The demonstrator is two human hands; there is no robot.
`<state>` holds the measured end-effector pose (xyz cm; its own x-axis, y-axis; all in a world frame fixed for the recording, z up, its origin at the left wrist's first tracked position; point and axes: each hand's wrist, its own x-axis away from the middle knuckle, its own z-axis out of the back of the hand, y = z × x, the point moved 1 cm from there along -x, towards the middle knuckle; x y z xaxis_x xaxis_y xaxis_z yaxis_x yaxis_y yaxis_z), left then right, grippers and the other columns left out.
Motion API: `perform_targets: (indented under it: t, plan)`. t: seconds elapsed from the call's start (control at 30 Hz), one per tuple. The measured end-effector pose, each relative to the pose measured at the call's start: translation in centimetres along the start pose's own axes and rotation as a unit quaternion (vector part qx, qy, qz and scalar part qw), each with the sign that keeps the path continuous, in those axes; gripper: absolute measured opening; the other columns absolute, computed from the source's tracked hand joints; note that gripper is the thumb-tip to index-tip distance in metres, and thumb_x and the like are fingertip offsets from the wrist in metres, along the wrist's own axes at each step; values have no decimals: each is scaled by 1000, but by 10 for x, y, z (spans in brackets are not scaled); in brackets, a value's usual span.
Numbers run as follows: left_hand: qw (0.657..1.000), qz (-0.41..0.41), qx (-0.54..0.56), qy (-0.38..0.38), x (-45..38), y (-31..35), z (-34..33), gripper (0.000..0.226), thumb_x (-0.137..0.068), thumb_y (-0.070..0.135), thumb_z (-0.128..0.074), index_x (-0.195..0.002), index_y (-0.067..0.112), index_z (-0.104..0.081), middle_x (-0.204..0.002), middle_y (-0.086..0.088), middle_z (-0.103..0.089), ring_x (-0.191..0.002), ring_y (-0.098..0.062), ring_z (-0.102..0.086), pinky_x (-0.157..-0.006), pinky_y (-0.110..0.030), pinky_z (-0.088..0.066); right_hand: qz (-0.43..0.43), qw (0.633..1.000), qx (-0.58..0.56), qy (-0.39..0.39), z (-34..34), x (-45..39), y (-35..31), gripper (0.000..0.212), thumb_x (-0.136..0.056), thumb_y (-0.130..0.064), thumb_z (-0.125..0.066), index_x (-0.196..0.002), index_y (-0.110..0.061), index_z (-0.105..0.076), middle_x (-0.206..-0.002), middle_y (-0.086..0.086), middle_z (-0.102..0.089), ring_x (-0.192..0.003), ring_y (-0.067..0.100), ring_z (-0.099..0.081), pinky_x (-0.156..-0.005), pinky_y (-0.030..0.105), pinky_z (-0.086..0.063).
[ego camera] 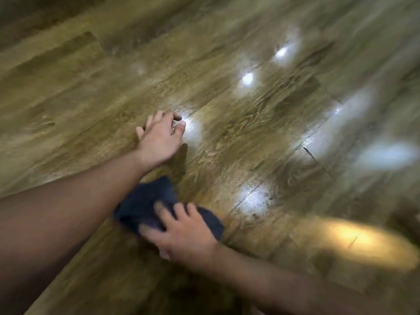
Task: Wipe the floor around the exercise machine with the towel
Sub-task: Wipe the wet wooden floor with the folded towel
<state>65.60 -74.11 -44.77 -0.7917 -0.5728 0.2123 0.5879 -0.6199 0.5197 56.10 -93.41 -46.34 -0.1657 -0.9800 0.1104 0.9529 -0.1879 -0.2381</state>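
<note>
— What surface lies under everything?

— A wood-grain plank floor [261,123], glossy, with bright light reflections [247,78] scattered across it; the view is blurred.

— And the right hand?

— The right hand [181,233] lies flat with fingers spread, pressing on a dark blue towel [145,201] that rests on the floor toward the near edge of the view.

— The left one?

— The left hand [159,137] reaches farther out, past the towel, fingertips [181,126] bent down onto the bare planks beside a bright reflection, gripping nothing. Its forearm [68,212] crosses over the towel's left part.
</note>
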Motion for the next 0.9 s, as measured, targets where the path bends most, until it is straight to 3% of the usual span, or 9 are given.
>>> perform_targets:
  t: [0.1,0.3,0.4,0.5,0.57,0.63,0.7,0.77,0.9]
  plan:
    - [998,-38,-25,-37,7,24,-26,31,-100,47,-39,-121,30,-56,-134,3,-48,-130,-21,-36,-101,-47,-24,103,993,-8,-56,1,29,7,48,-90,-49,-46,-138,-44,-49,-147,11,-41,-102,32,-51,-82,41,-46]
    - [997,-66,-6,-49,19,58,-56,28,-101,41,-41,-121,29,-57,-135,1,-50,-132,-22,-39,-103,-46,-25,-178,981,-4,78,31,89,158,52,-85,-47,-62,-134,-31,-60,-137,18,-53,-104,40,-56,-83,46,-51]
    - [991,-101,-24,-81,26,66,-65,31,-99,44,-43,-125,30,-55,-136,3,-50,-133,-22,-39,-104,-44,-25,-358,923,9,143,50,135,245,52,-86,-44,-64,-135,-29,-55,-134,19,-48,-112,43,-53,-87,52,-51]
    - [987,-114,-62,-97,39,69,-77,37,-95,45,-51,-130,33,-53,-151,5,-39,-143,-17,-29,-112,-46,-18,-537,821,-2,193,59,178,312,49,-89,-43,-60,-135,-33,-44,-136,16,-40,-121,42,-45,-98,53,-45]
    - [984,-127,-91,-89,50,72,-86,39,-94,43,-53,-132,34,-51,-157,5,-33,-148,-16,-21,-115,-47,-13,-635,742,-19,212,63,188,329,47,-90,-40,-58,-133,-30,-43,-137,16,-37,-123,42,-42,-98,54,-39]
    - [982,-150,-92,-71,60,77,-94,40,-95,41,-52,-133,33,-51,-157,5,-34,-149,-15,-19,-115,-48,-14,-672,715,5,192,63,178,315,47,-90,-38,-57,-133,-28,-43,-140,16,-36,-124,43,-40,-100,55,-37]
    - [984,-158,-56,-59,63,89,-102,37,-97,39,-48,-133,32,-52,-152,6,-39,-146,-14,-24,-110,-48,-17,-641,746,24,179,60,160,278,48,-89,-39,-57,-134,-29,-44,-142,16,-36,-124,42,-40,-100,53,-37]
    - [991,-125,-4,-39,59,107,-108,33,-99,39,-43,-129,30,-54,-144,4,-46,-138,-17,-32,-105,-47,-21,-558,816,14,150,51,144,226,51,-87,-41,-59,-136,-32,-45,-144,14,-36,-120,40,-42,-97,51,-40]
    - [997,-63,37,-3,44,137,-111,30,-102,39,-38,-121,24,-57,-133,-3,-51,-130,-23,-37,-104,-51,-23,-265,961,-6,79,26,128,118,56,-79,-42,-63,-133,-33,-54,-141,14,-47,-104,37,-51,-82,46,-42]
